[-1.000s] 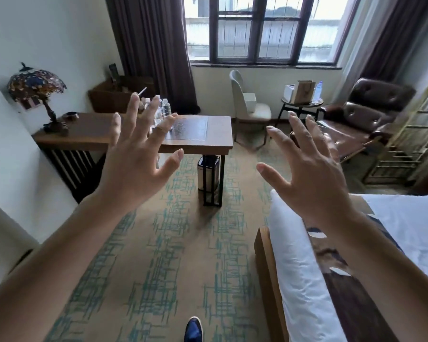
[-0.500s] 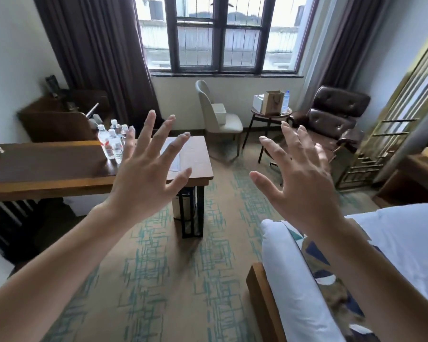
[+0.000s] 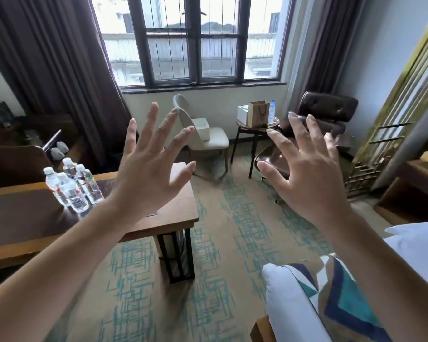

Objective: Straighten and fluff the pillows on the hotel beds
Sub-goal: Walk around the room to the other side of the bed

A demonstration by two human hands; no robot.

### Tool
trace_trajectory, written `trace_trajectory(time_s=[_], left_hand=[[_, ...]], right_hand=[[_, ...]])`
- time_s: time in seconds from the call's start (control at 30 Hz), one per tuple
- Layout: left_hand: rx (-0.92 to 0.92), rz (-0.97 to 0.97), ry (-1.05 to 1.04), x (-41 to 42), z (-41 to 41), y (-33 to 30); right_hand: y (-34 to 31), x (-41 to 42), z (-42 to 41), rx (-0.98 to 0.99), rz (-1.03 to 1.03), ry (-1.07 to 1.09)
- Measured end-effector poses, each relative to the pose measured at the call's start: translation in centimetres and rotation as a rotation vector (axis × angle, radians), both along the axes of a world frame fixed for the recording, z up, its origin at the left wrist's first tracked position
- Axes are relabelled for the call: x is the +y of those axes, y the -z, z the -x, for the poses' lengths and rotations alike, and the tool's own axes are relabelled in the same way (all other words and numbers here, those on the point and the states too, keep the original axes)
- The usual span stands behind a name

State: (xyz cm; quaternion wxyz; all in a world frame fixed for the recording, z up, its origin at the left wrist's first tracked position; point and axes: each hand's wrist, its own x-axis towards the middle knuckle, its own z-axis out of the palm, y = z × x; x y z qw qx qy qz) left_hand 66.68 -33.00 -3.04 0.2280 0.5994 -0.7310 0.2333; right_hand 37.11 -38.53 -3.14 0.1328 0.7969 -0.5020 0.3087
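Head view: foot corner of the bed (image 3: 279,299) at lower right, white duvet edge rolled over a wooden frame (image 3: 262,329), patterned blue-and-teal runner (image 3: 344,302) laid across it. No pillows seen; only a white fold of bedding (image 3: 420,245) at the right edge, too cropped to tell what it was. Left hand (image 3: 148,178) raised palm-forward over the desk corner, all five fingers spread wide, holding nothing. Right hand (image 3: 309,178) raised likewise beside it, fingers splayed and slightly curled, empty, well apart from the left and above the bed's foot. Between desk (image 3: 173,218) and bed, an open lane of tan carpet (image 3: 223,255) with teal crosshatching, running clear to the window (image 3: 195,40). Four water bottles (image 3: 72,186) clustered upright on the desk near its far edge, just left of the left wrist. Beyond the lane, a cream chair (image 3: 208,139) under the sill, a small round side table (image 3: 255,127) with a paper bag (image 3: 257,114) beside it, and a brown leather lounge chair (image 3: 329,112) near the right curtain. Gold-framed rack (image 3: 395,114) standing along the right wall.
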Motion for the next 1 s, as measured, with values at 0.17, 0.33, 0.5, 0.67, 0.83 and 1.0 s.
trace_trajectory(time_s=[0.17,0.33,0.5,0.67,0.83,1.0], left_hand=[[0.001,0.004,0.008,-8.6,-2.1,-0.9],[0.026,-0.003,0.083,-18.2,-4.6,-0.2],[0.02,-0.023,0.192,-27.9,-7.2,0.3],[0.004,-0.03,0.322,-37.7,-9.3,-0.8],[0.036,-0.04,0.433,-45.5,-7.7,-0.9],[0.055,-0.042,0.552,-52.6,-3.7,0.1]], right_hand=[[-0.5,-7.7,-1.6,-0.003,-0.008,0.026],[-0.2,-15.4,-2.8,0.008,-0.006,0.102],[0.8,-21.6,-5.2,-0.009,-0.001,0.198],[0.3,-27.2,-7.9,-0.008,0.043,0.326],[0.0,-30.9,-6.9,-0.007,0.037,0.453],[-0.2,-34.4,-3.7,0.003,0.08,0.555]])
